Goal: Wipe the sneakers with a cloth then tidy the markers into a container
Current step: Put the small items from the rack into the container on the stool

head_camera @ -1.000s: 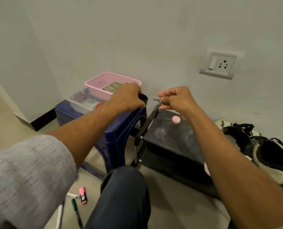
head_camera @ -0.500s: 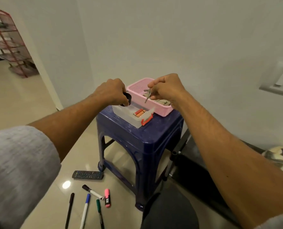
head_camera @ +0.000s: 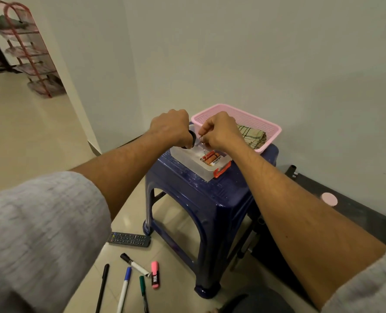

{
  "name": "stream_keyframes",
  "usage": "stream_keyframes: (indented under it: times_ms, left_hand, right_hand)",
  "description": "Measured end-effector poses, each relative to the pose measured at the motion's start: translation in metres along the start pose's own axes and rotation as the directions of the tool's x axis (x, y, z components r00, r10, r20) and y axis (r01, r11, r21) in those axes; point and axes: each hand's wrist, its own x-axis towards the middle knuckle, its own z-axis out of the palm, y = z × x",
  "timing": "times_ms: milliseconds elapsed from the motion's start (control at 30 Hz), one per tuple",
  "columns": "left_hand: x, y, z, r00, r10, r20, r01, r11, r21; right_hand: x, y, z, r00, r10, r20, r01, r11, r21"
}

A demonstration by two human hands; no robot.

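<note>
Dropped lower: keys (head_camera: 203,149) over clear box (head_camera: 198,172) | left hand (head_camera: 169,127) grips dark object (head_camera: 193,139), right hand (head_camera: 221,132) pinches keys | ease in, release low.

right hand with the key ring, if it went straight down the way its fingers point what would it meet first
Probably the orange batteries in the clear plastic box, below the right hand and its dangling metal keys; depth is unclear.

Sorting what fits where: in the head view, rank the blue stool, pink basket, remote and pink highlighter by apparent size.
Largest to smallest:
blue stool
pink basket
remote
pink highlighter
No close calls.
</note>
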Motion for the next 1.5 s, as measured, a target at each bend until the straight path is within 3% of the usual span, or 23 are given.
stream_keyframes:
  times_ms: [467, 700, 767, 867, 933, 1033, 1233, 1500]
  left_hand:
    - [0.008, 0.006, 0.011, 0.997, 0.026, -0.073, -0.018, 0.995, 0.100]
    - [0.008, 0.002, 0.012, 0.998, -0.005, -0.061, 0.009, 0.998, 0.069]
    - [0.008, 0.002, 0.013, 0.998, -0.006, -0.063, 0.010, 0.998, 0.069]
    - [0.008, 0.003, 0.013, 0.998, -0.006, -0.057, 0.010, 0.997, 0.070]
    - [0.008, 0.004, 0.014, 0.998, -0.006, -0.057, 0.010, 0.997, 0.073]
    - [0.008, 0.006, 0.015, 0.998, -0.006, -0.055, 0.011, 0.996, 0.093]
    - [0.006, 0.013, 0.018, 0.998, 0.027, -0.057, -0.019, 0.990, 0.138]
    - [0.003, 0.017, 0.022, 0.996, 0.033, -0.081, -0.016, 0.979, 0.204]
  right_hand:
    - [0.009, -0.001, 0.012, 0.995, -0.078, -0.062, 0.067, 0.985, -0.160]
    - [0.009, -0.001, 0.012, 0.991, 0.118, -0.061, -0.099, 0.961, 0.257]
    - [0.008, 0.000, 0.011, 0.988, 0.141, -0.055, -0.118, 0.946, 0.301]
    - [0.009, 0.004, 0.015, 0.998, 0.006, -0.062, -0.005, 1.000, 0.020]
    - [0.007, 0.004, 0.017, 0.994, -0.088, -0.057, 0.076, 0.980, -0.183]
    - [0.006, 0.002, 0.013, 0.990, -0.135, -0.040, 0.118, 0.949, -0.293]
    - [0.003, 0.001, 0.000, 0.991, -0.133, 0.017, 0.131, 0.934, -0.333]
    - [0.002, 0.007, -0.010, 0.994, -0.103, 0.028, 0.107, 0.970, -0.217]
